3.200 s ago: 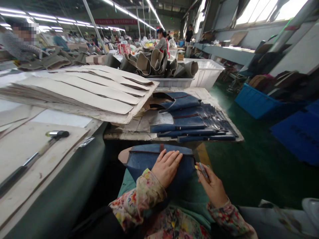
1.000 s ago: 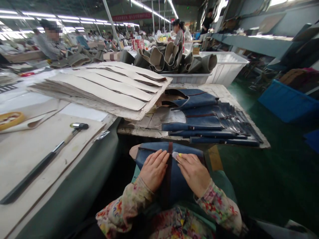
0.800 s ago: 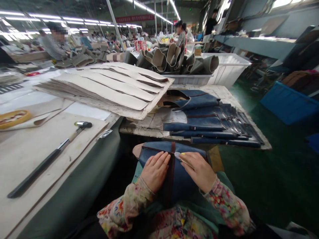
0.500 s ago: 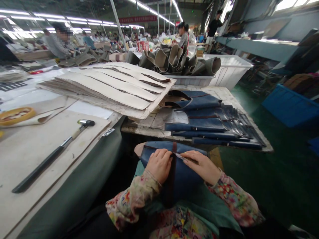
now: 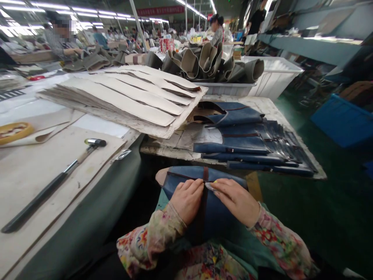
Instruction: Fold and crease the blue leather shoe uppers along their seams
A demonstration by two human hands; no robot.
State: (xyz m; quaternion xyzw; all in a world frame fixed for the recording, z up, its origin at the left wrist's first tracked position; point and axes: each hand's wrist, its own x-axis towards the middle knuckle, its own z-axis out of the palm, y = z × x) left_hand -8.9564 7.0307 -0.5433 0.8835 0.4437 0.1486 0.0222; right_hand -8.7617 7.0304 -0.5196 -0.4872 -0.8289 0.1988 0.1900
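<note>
A blue leather piece (image 5: pixel 223 210), shaped like a boot shaft with a dark brown strip (image 5: pixel 205 173) down its middle, lies over my lap. My left hand (image 5: pixel 187 200) has its fingers together and curled, pressing the leather just left of the strip. Against the strip's right side, my right hand (image 5: pixel 234 200) pinches a small tool (image 5: pixel 209 186) with a pale, silvery tip. Most of that tool is hidden under the fingers. The fingertips of both hands nearly meet at a dark seam crossing the strip.
Several blue leather pieces (image 5: pixel 244 144) lie overlapped on the table ahead. Left of them is a stack of cream strips (image 5: pixel 125 95). A hammer (image 5: pixel 55 184) and a yellow tape roll (image 5: pixel 16 132) rest on the left table. Olive shafts (image 5: pixel 204 64) fill a bin; a blue crate (image 5: pixel 340 120) stands right.
My right hand has flattened over the small tool, so less of its tip shows. My left hand stays at the strip. The whole view has shifted slightly.
</note>
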